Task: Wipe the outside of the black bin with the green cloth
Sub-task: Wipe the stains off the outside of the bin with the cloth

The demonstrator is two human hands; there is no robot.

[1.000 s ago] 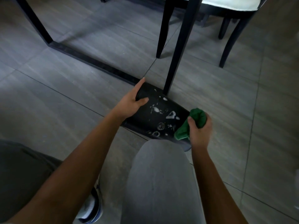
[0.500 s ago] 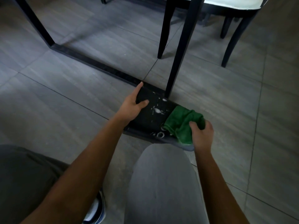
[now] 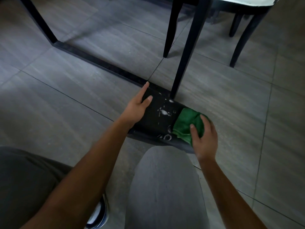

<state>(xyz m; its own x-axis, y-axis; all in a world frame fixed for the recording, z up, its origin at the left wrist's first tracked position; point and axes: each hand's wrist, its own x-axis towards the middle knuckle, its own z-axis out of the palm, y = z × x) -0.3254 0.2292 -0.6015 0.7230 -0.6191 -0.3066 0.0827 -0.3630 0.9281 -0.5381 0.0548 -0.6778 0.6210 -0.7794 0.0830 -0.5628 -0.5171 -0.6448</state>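
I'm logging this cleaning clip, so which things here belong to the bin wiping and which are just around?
Part of the job:
black bin
green cloth
left hand, steadying the bin
right hand, pressing the cloth on the bin

Just around:
table frame
chair
tiled floor

Single head-worn wide-angle view, looking forward and steeply down from above the person's own lap at the floor (image 3: 69, 100). Close range: both forearms run in from 6 o'clock, left hand (image 3: 135, 109) just left of centre, right hand (image 3: 204, 138) toward 4 o'clock of centre. Black bin (image 3: 158, 119) sits near frame centre. Chair legs (image 3: 186, 52) and table frame (image 3: 92, 58) fill the 10 to 1 o'clock band. Edges bend with lens distortion. No second view to share anything.
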